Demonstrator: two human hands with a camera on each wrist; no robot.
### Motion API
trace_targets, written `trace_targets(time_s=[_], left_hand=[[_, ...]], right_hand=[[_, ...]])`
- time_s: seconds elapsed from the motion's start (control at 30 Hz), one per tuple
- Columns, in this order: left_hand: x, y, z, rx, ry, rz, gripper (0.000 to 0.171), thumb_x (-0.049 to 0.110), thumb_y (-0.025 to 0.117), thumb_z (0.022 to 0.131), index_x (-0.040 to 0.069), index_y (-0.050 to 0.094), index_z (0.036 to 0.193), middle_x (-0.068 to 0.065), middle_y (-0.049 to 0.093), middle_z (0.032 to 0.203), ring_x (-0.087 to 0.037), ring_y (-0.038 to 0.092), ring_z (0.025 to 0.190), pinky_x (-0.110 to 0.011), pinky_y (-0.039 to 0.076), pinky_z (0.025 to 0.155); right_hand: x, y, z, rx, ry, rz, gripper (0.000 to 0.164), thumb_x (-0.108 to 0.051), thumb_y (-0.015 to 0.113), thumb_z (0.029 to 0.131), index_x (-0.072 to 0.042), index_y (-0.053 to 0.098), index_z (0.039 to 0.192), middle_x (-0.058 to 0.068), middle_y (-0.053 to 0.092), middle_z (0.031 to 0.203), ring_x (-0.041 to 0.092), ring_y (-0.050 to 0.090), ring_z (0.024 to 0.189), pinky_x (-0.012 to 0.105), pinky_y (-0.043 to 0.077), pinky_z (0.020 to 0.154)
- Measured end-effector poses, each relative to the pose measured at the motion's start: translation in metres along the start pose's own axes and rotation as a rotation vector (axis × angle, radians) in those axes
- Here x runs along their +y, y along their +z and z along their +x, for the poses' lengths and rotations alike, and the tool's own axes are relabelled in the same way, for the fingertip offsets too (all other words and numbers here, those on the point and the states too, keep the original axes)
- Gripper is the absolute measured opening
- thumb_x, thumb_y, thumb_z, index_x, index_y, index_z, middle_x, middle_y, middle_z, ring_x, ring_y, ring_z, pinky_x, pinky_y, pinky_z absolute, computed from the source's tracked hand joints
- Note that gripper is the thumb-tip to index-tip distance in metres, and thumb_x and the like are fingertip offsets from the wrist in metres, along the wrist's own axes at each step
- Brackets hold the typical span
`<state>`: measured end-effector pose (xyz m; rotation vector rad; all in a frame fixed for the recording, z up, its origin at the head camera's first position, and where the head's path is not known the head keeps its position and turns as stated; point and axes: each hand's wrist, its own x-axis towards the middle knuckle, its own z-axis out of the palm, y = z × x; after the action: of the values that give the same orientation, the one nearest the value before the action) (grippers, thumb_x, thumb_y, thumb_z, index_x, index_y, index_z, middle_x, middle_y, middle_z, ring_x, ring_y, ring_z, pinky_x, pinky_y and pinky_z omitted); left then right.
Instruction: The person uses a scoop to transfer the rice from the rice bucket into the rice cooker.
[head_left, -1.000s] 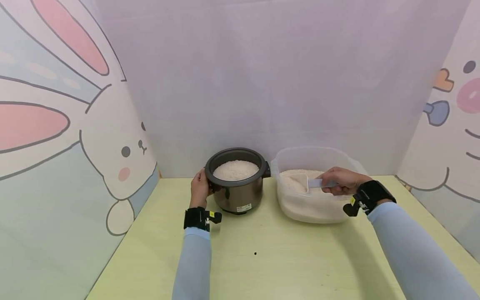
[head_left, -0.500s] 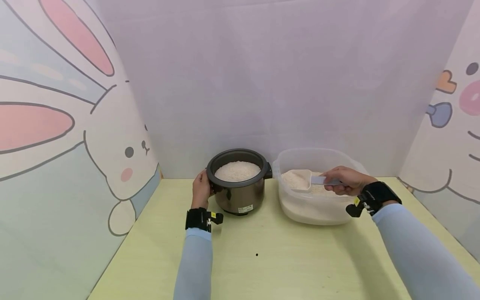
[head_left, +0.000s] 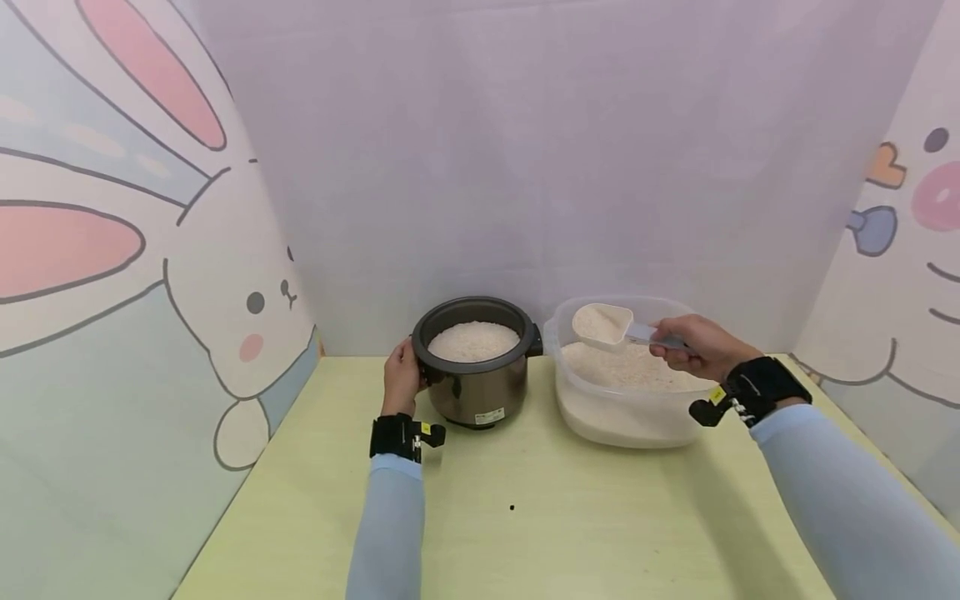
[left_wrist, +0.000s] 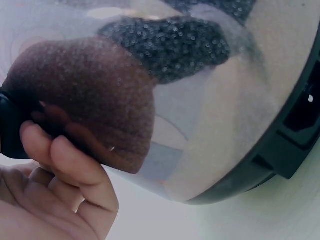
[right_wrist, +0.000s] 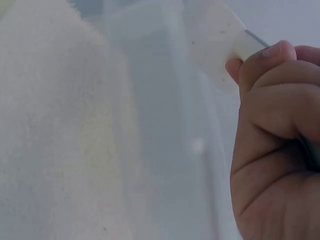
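Note:
My right hand (head_left: 703, 348) grips the handle of a white scoop (head_left: 602, 325) heaped with rice. The scoop hangs above the clear plastic bin (head_left: 626, 421), which holds more rice (head_left: 637, 367). In the right wrist view, curled fingers (right_wrist: 272, 100) wrap the scoop's handle beside the bin's wall. My left hand (head_left: 401, 379) holds the side handle of a dark rice cooker (head_left: 480, 387) whose pot contains a mound of white rice (head_left: 474, 342). Seen from the left wrist, the fingers (left_wrist: 75, 160) curl under the black handle (left_wrist: 12, 125), against the shiny cooker wall.
Both vessels stand at the back of a pale yellow-green table (head_left: 480, 542), close to a plain pale curtain (head_left: 495, 167). Cartoon-printed panels (head_left: 202, 317) flank the table on left and right. A tiny black speck (head_left: 512, 507) lies on the tabletop in front of the cooker.
My right hand has lifted the scoop out of the rice in the bin, full and levelled, up above the bin's rim. My left hand stays on the cooker's handle.

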<state>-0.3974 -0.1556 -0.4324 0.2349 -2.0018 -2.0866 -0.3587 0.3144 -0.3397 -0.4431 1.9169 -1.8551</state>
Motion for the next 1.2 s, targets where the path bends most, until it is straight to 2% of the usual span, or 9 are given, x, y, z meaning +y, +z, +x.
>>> trace_targets(time_s=[0.13, 0.3, 0.53, 0.63, 0.87, 0.97, 1.03, 1.1, 1.2], left_hand=[[-0.002, 0.0, 0.001, -0.001, 0.003, 0.001, 0.052, 0.05, 0.047, 0.107, 0.015, 0.059, 0.143, -0.006, 0.054, 0.097, -0.011, 0.051, 0.062, -0.025, 0.05, 0.059], [-0.001, -0.001, 0.001, -0.003, 0.013, -0.006, 0.053, 0.05, 0.047, 0.107, 0.014, 0.058, 0.144, -0.006, 0.054, 0.095, -0.01, 0.051, 0.061, -0.024, 0.051, 0.059], [-0.003, 0.0, 0.004, 0.0, 0.004, -0.008, 0.051, 0.049, 0.047, 0.108, 0.014, 0.059, 0.144, -0.005, 0.054, 0.095, -0.01, 0.052, 0.06, -0.024, 0.051, 0.058], [-0.003, 0.0, 0.004, 0.001, 0.001, -0.009, 0.052, 0.049, 0.047, 0.108, 0.014, 0.058, 0.144, -0.006, 0.055, 0.096, -0.01, 0.052, 0.059, -0.024, 0.051, 0.058], [-0.004, 0.001, 0.003, 0.002, 0.005, -0.01, 0.054, 0.05, 0.048, 0.107, 0.013, 0.057, 0.145, -0.006, 0.054, 0.095, -0.012, 0.051, 0.061, -0.026, 0.051, 0.059], [-0.004, 0.002, 0.004, 0.006, 0.008, -0.008, 0.054, 0.049, 0.048, 0.107, 0.011, 0.057, 0.145, -0.006, 0.053, 0.094, -0.012, 0.05, 0.06, -0.026, 0.05, 0.059], [-0.004, 0.002, 0.004, 0.006, 0.007, -0.008, 0.054, 0.048, 0.048, 0.107, 0.011, 0.057, 0.145, -0.006, 0.054, 0.094, -0.012, 0.05, 0.06, -0.026, 0.05, 0.058], [-0.004, 0.002, 0.004, 0.005, 0.002, -0.01, 0.053, 0.048, 0.047, 0.108, 0.012, 0.057, 0.145, -0.007, 0.054, 0.094, -0.012, 0.051, 0.06, -0.026, 0.051, 0.059], [-0.003, 0.001, 0.004, -0.001, -0.007, -0.011, 0.051, 0.048, 0.046, 0.108, 0.014, 0.058, 0.145, -0.007, 0.053, 0.095, -0.012, 0.051, 0.061, -0.025, 0.051, 0.059]], right_hand=[[-0.013, 0.015, 0.002, 0.079, 0.008, 0.05, 0.038, -0.009, 0.031, 0.109, 0.006, 0.02, 0.142, 0.001, 0.051, 0.078, 0.009, 0.03, 0.052, 0.032, 0.02, 0.051], [-0.031, 0.042, 0.011, 0.188, 0.007, 0.155, 0.041, -0.007, 0.032, 0.106, 0.003, 0.017, 0.143, 0.0, 0.05, 0.075, 0.009, 0.028, 0.053, 0.026, 0.024, 0.05], [-0.051, 0.084, 0.032, 0.271, 0.011, 0.279, 0.02, -0.007, 0.03, 0.105, -0.006, 0.027, 0.124, 0.001, 0.047, 0.075, 0.009, 0.027, 0.053, 0.025, 0.023, 0.051], [-0.056, 0.101, 0.042, 0.29, -0.001, 0.265, 0.007, -0.007, 0.033, 0.104, -0.008, 0.032, 0.111, 0.001, 0.047, 0.077, 0.009, 0.028, 0.054, 0.025, 0.024, 0.051], [-0.061, 0.13, 0.058, 0.345, -0.037, 0.138, 0.022, -0.006, 0.037, 0.104, 0.005, 0.041, 0.122, 0.004, 0.049, 0.083, 0.009, 0.03, 0.059, 0.025, 0.027, 0.054], [-0.061, 0.138, 0.065, 0.366, -0.053, 0.084, 0.013, -0.004, 0.041, 0.101, -0.001, 0.051, 0.093, 0.006, 0.051, 0.085, 0.009, 0.033, 0.06, 0.024, 0.029, 0.054], [-0.06, 0.142, 0.069, 0.376, -0.066, 0.053, 0.028, -0.003, 0.041, 0.1, -0.009, 0.046, 0.073, 0.008, 0.053, 0.087, 0.01, 0.035, 0.06, 0.024, 0.029, 0.054], [-0.059, 0.145, 0.073, 0.38, -0.079, 0.027, 0.039, -0.002, 0.041, 0.099, -0.015, 0.036, 0.063, 0.009, 0.054, 0.088, 0.011, 0.034, 0.06, 0.025, 0.03, 0.055], [-0.056, 0.149, 0.078, 0.383, -0.1, 0.011, 0.042, -0.002, 0.041, 0.099, -0.017, 0.035, 0.06, 0.01, 0.054, 0.089, 0.011, 0.032, 0.058, 0.025, 0.028, 0.054]])
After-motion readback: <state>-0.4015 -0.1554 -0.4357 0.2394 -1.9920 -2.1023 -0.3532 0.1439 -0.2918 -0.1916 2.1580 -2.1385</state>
